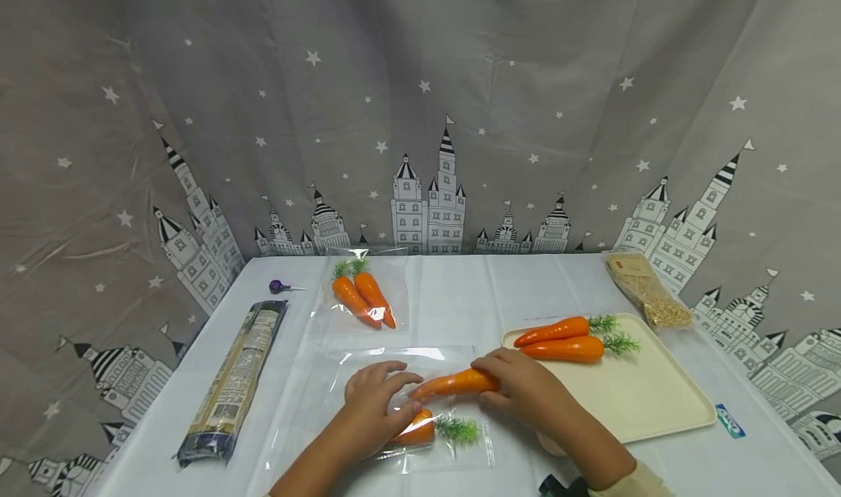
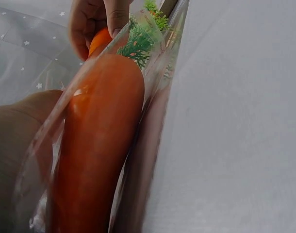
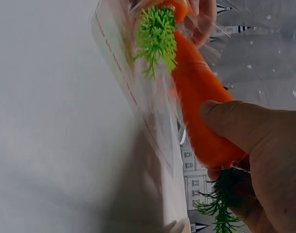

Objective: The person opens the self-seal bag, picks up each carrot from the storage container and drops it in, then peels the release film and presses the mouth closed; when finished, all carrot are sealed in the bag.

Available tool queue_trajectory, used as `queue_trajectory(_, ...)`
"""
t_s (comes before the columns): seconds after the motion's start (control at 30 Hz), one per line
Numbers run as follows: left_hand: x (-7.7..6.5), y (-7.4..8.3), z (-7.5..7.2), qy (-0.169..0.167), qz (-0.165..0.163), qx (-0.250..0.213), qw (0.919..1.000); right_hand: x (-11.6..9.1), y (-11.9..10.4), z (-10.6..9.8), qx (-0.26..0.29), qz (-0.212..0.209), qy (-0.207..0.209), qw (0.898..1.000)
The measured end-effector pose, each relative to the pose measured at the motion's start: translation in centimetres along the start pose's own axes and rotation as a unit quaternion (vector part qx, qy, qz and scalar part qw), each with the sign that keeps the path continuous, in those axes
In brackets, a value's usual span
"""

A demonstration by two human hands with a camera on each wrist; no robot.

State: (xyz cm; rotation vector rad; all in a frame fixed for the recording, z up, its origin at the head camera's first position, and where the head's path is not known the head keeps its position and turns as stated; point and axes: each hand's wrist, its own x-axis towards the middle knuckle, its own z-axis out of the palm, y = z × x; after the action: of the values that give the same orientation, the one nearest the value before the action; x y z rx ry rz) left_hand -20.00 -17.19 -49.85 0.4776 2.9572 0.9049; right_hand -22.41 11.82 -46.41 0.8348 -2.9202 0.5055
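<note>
My right hand (image 1: 528,389) grips an orange carrot (image 1: 456,384) near its thick end, the thumb (image 3: 230,116) across its side. The carrot's tip points left, toward my left hand (image 1: 376,408), above a clear plastic bag (image 1: 420,355). A second carrot (image 1: 419,431) with a green frond top (image 1: 458,430) lies inside that bag, and it fills much of the left wrist view. My left hand holds the bag, thumb low and index finger near the carrot tip. Part of the bagged carrot is hidden under that hand.
Two carrots (image 1: 568,349) lie on a cream tray (image 1: 657,402) at right. Behind the work is another clear bag (image 1: 398,282) with two carrots. A long packet (image 1: 233,380) and a purple-handled tool (image 1: 279,287) lie left. A grain packet (image 1: 647,289) and small blue-green packet (image 1: 729,420) lie right.
</note>
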Motion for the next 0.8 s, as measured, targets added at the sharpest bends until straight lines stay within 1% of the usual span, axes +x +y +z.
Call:
queue_trajectory(0.23,0.0,0.0,-0.1,-0.004,-0.004,0.002,1.0,0.6,-0.7,0.4,-0.013,-0.006,0.002,1.0)
queue_trajectory(0.5,-0.1,0.0,-0.2,0.007,0.01,-0.002,0.9999,1.4,-1.5,0.8,0.009,0.0,-0.024,1.0)
queue_trajectory(0.63,-0.1,0.0,-0.1,0.009,0.01,-0.005,0.9999,1.8,-2.0,1.1,0.017,0.012,-0.033,0.999)
queue_trajectory(0.8,-0.1,-0.1,0.0,0.009,0.01,-0.009,0.9999,2.4,-2.9,1.3,0.053,0.05,-0.045,0.996)
